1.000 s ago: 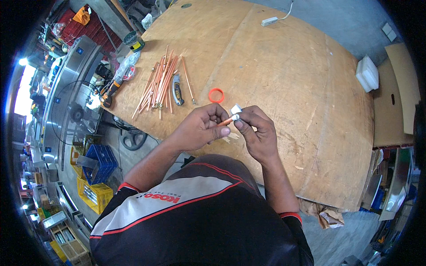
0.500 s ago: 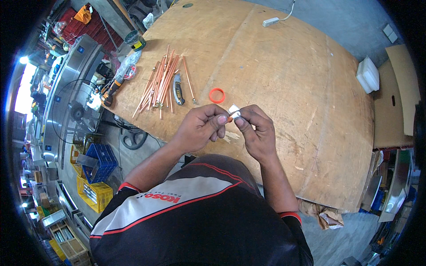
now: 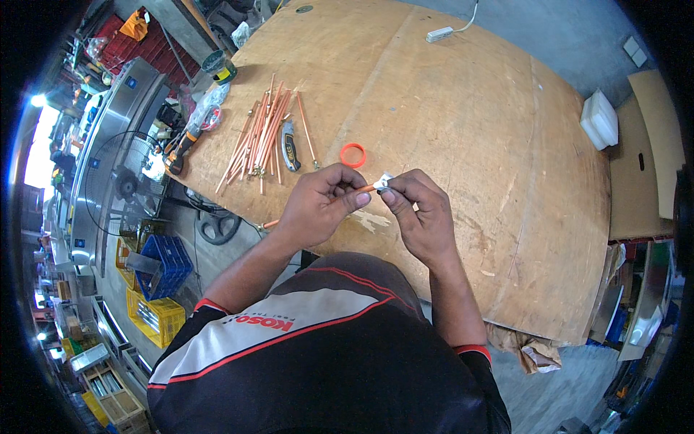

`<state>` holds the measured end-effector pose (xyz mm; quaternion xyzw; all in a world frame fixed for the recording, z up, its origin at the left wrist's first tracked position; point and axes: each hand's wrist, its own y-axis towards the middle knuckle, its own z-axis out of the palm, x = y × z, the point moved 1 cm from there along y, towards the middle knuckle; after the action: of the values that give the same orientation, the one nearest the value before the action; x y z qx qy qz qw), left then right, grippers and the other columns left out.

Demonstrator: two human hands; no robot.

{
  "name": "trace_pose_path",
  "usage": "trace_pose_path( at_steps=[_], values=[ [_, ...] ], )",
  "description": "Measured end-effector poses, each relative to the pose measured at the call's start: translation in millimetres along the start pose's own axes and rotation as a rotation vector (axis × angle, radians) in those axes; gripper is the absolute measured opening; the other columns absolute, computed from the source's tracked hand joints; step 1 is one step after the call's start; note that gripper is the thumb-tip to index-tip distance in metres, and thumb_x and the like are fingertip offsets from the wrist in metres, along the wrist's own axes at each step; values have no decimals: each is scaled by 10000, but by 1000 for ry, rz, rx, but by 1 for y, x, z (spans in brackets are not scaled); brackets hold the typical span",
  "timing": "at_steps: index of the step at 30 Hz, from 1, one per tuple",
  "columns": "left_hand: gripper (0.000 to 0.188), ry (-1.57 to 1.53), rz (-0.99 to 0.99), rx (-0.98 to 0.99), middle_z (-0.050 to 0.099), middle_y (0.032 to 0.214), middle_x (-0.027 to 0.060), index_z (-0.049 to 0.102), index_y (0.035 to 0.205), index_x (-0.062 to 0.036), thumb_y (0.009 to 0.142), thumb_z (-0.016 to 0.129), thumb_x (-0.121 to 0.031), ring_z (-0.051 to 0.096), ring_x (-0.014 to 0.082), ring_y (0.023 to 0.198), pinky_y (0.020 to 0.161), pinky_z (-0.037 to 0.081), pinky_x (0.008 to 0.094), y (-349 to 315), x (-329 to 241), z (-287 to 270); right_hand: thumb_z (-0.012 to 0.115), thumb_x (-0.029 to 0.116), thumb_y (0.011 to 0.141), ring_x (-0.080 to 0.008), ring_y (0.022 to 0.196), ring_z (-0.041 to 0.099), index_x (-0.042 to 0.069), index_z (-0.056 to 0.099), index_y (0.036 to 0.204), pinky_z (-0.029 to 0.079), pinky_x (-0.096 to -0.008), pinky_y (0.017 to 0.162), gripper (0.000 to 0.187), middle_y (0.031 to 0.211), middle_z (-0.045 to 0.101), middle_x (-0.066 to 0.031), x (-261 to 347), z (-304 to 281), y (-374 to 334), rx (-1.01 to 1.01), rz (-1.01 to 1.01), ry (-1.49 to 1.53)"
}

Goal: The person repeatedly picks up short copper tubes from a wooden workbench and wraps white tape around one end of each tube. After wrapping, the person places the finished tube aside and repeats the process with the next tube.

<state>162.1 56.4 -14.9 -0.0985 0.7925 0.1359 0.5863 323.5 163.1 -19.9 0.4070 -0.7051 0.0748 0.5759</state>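
Note:
My left hand [image 3: 318, 206] is closed round a thin copper tube [image 3: 370, 188]. One end of the tube sticks out past my thumb, and the other end shows behind my left wrist. My right hand [image 3: 419, 213] pinches some white tape [image 3: 384, 181], like thread seal tape, at the tube's tip between thumb and fingers. The fingers partly hide the tape, and how far it wraps the tube I cannot tell. Just beyond my hands lies an orange plastic ring [image 3: 353, 155]. A utility knife [image 3: 290, 147] rests beside a heap of copper tubes [image 3: 262, 137] with brass-coloured end fittings.
The big wooden table [image 3: 463, 137] spreads in front of me. On its left edge are a cordless power tool [image 3: 182, 147] and a dark tub [image 3: 219, 66]. A power strip [image 3: 439, 34] lies at the far side. White containers [image 3: 599, 121] and cardboard [image 3: 640, 166] stand right.
The copper tube now shows more between my hands, and its other end has come into view behind my left wrist. The white tape has turned at the tip.

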Motion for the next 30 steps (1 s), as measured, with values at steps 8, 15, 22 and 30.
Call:
trace_pose_path(
  at_steps=[8,15,22,30],
  values=[
    [251,-262,-138,47,580,698,13,640,1011,-5,981,607,-252,518,59,587,527,428,219,-3,-3,4,670,143,907,-198,743,632,12,713,969,486,-308,661,151,848,651,-111,0,5,1,-12,50,134],
    [183,-429,-243,183,559,719,4,561,1018,-33,972,618,-200,499,58,531,458,403,210,-1,-10,2,673,144,907,-182,739,631,8,716,962,486,-294,658,153,854,653,-109,-1,4,0,5,48,122],
    [196,-340,-97,120,576,760,-4,607,1033,-5,955,645,-181,525,56,633,566,437,215,4,6,6,677,151,904,-214,774,654,15,727,983,499,-309,681,164,859,663,-115,-6,5,0,-18,52,113],
    [207,-199,-149,95,588,758,2,627,1027,-4,968,627,-202,526,53,668,593,428,213,1,4,3,700,130,878,-218,793,660,18,728,966,503,-312,689,145,871,664,-119,-8,6,-1,-26,49,114]
  ],
)
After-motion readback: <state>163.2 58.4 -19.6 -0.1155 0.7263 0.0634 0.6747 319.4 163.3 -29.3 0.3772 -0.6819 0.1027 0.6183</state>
